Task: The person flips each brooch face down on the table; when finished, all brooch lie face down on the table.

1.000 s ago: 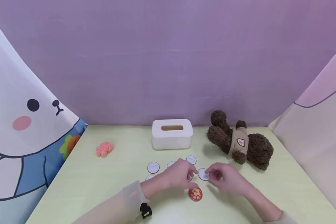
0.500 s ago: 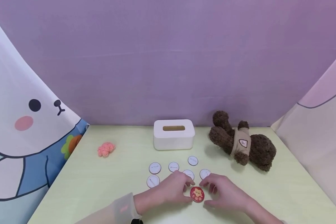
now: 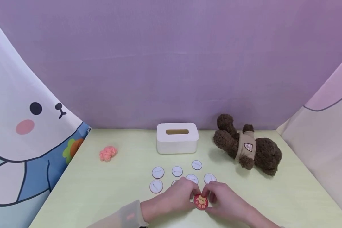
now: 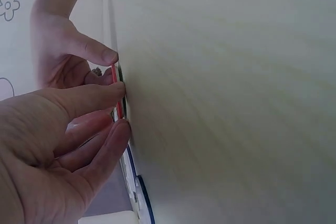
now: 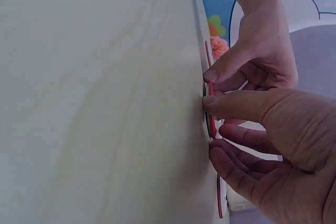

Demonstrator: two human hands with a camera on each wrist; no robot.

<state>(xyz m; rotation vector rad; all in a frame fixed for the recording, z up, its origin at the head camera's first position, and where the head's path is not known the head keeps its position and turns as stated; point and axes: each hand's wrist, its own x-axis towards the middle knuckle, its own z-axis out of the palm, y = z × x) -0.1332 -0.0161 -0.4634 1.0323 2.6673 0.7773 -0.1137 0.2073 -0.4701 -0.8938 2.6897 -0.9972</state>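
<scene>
A round red pin badge (image 3: 201, 204) with a yellow star figure lies face up near the table's front. My left hand (image 3: 180, 197) holds its left edge between thumb and fingers. From the right, my right hand (image 3: 225, 200) pinches the same badge, index finger on the upper rim and thumb low. In the left wrist view the badge (image 4: 119, 109) shows only as a thin red edge, flat by the tabletop. Just beyond the hands lie several badges with white backs and pins, such as one badge (image 3: 210, 178) near the right fingers; another is partly hidden by the left hand.
A white tissue box (image 3: 177, 146) stands at the back centre. To its right a brown plush bear (image 3: 246, 147) in a beige shirt lies on its side. A pink fluffy item (image 3: 108, 153) sits at the left. Purple cloth hangs behind the pale table (image 3: 102, 190).
Both hands have come nearer the front and closed in on the red badge from either side. The right hand has left the white-backed badge it was touching.
</scene>
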